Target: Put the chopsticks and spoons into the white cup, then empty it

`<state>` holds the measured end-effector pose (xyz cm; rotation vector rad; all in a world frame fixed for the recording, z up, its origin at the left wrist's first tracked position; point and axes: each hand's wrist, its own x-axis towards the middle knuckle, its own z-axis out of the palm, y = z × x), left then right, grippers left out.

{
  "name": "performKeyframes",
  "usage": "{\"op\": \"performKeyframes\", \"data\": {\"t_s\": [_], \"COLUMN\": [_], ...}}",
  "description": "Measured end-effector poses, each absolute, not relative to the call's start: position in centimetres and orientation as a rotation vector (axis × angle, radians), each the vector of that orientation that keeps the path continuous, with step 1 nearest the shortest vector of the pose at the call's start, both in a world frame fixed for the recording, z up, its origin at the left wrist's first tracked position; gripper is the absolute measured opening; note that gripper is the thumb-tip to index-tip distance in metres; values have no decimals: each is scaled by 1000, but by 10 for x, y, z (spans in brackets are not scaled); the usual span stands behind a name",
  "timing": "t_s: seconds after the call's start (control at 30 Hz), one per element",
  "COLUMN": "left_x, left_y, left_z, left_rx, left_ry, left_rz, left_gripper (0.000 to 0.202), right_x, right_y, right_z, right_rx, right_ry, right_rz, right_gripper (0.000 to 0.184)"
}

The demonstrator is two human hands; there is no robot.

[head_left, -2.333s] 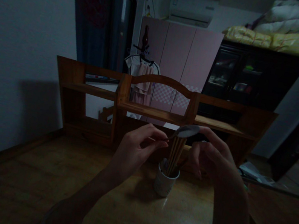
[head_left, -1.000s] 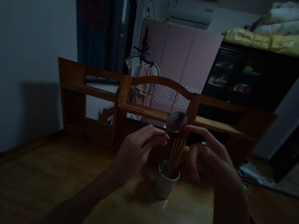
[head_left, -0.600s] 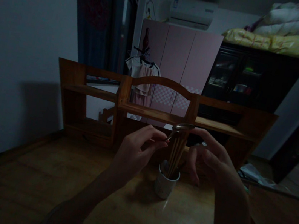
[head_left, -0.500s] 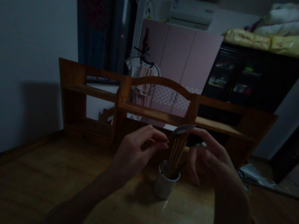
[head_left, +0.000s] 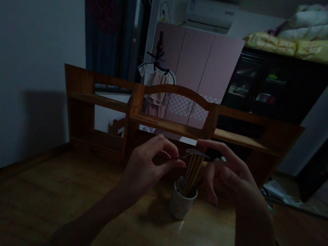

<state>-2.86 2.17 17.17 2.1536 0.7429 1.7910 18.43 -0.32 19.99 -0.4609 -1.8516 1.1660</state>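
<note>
The room is dim, and a wardrobe (head_left: 191,60) and a cabinet (head_left: 308,88) stand beyond the shelf (head_left: 166,125) at the back of my desk (head_left: 121,225). My left hand (head_left: 147,164) is closed in a pinch, thumb and fingers gripping the spoon (head_left: 194,152) by its handle; the bowl shows nearly edge-on against the tops of the chopsticks (head_left: 192,174). My right hand (head_left: 237,173) is loosely open, index finger stretched just over the spoon; I can't tell if it touches. The chopsticks stand bunched in a cup (head_left: 180,207), which sits upright on the desk.
</note>
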Motion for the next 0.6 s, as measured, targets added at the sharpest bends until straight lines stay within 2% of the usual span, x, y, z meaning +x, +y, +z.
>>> {"op": "performKeyframes", "data": {"t_s": [0.27,0.6], "left_x": [-29,-29], "left_y": [21,23], "left_z": [172,173], "left_rx": [2135,2136], "left_ry": [736,657], "left_rz": [1783,1768], "left_gripper": [18,4], "right_x": [184,183], "right_y": [-8,-3], "right_z": [203,196], "right_rx": [-480,-395], "right_ry": [-1878,-1853], "right_rz": [1160,1147], "right_gripper": [55,49]}}
